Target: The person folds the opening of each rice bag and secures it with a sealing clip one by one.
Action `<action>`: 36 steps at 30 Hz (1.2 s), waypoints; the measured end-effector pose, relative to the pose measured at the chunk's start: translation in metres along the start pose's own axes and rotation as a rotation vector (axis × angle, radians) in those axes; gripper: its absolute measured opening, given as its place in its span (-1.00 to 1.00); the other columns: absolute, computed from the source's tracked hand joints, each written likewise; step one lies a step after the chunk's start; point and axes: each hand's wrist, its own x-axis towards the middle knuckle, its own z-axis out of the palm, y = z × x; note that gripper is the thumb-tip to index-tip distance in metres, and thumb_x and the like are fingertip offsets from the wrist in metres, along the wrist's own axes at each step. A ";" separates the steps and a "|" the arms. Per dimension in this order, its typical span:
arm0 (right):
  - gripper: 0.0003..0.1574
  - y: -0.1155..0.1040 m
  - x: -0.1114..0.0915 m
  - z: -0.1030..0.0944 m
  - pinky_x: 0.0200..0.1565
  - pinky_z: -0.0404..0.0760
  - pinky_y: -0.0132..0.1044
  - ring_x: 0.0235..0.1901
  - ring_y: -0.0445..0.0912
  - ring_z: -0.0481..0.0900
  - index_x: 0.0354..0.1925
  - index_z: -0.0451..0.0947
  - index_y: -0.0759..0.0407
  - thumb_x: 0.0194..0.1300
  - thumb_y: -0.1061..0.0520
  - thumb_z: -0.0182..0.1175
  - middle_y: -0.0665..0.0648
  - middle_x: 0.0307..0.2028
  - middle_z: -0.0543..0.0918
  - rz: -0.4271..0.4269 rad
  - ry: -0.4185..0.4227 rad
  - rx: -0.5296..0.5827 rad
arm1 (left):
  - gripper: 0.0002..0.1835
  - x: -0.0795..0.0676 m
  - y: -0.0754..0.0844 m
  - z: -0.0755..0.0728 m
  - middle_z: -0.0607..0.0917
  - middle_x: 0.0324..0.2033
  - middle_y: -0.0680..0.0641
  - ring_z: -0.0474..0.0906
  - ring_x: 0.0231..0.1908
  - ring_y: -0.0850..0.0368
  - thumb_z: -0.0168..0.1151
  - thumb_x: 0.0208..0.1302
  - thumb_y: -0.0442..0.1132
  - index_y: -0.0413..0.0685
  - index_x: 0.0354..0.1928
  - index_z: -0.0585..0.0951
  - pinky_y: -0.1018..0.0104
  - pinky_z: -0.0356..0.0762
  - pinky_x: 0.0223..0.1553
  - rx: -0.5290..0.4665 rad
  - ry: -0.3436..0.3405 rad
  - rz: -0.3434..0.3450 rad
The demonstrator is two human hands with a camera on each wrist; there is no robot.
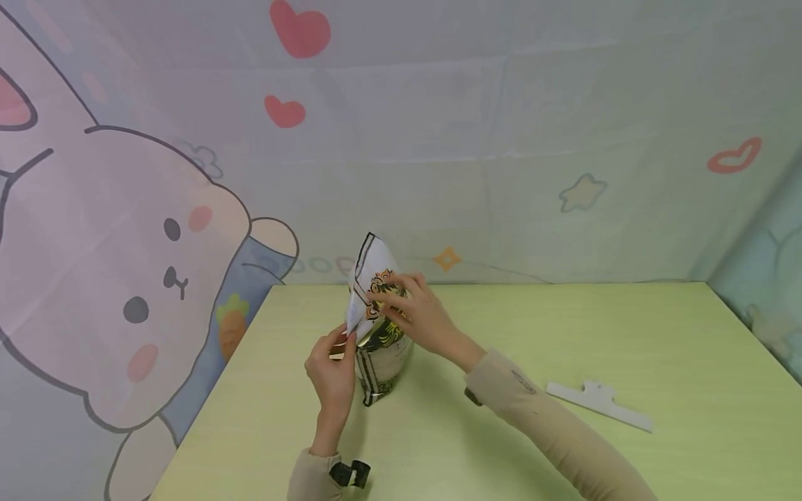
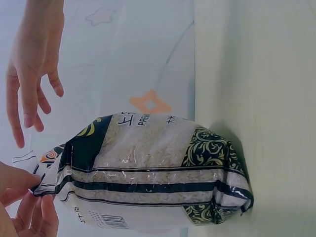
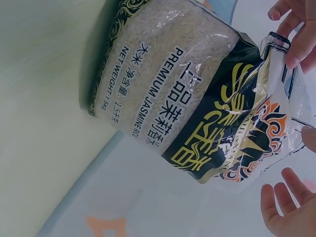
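A clear plastic bag of jasmine rice stands upright on the table, with a dark band, gold lettering and an orange crest near its top. Its upper part is slack and leans over in the head view. My left hand pinches the bag's side edge below the top; the left wrist view shows those fingers at the folded film. Beside the upper front of the bag is my right hand, fingers spread. In the right wrist view its fingers are apart from the film, thumb close to the bag's top.
A white wide clip lies on the pale green table, right of the bag, near my right forearm. Behind the table hangs a printed cloth with a cartoon rabbit, hearts and stars.
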 end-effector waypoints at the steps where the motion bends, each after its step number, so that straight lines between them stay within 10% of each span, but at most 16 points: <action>1: -0.59 0.000 -0.001 -0.001 -0.19 0.50 -0.20 -0.06 0.01 0.35 -0.02 0.54 -0.18 0.14 0.13 0.20 0.17 0.00 0.49 0.008 -0.003 0.010 | -0.82 0.000 0.000 0.000 0.65 -0.55 -0.18 0.59 -0.59 -0.02 0.28 0.01 -0.39 -0.24 -0.28 0.66 0.67 0.39 -0.61 0.001 -0.003 0.001; 36: -0.60 -0.005 -0.047 -0.025 -0.12 0.46 -0.28 -0.15 -0.15 0.42 0.02 0.49 0.05 0.16 0.18 0.16 0.03 -0.18 0.56 0.107 0.016 0.144 | -0.80 -0.003 0.000 -0.002 0.64 -0.54 -0.16 0.57 -0.57 0.02 0.25 0.01 -0.43 -0.22 -0.25 0.66 0.61 0.39 -0.62 0.012 -0.028 0.030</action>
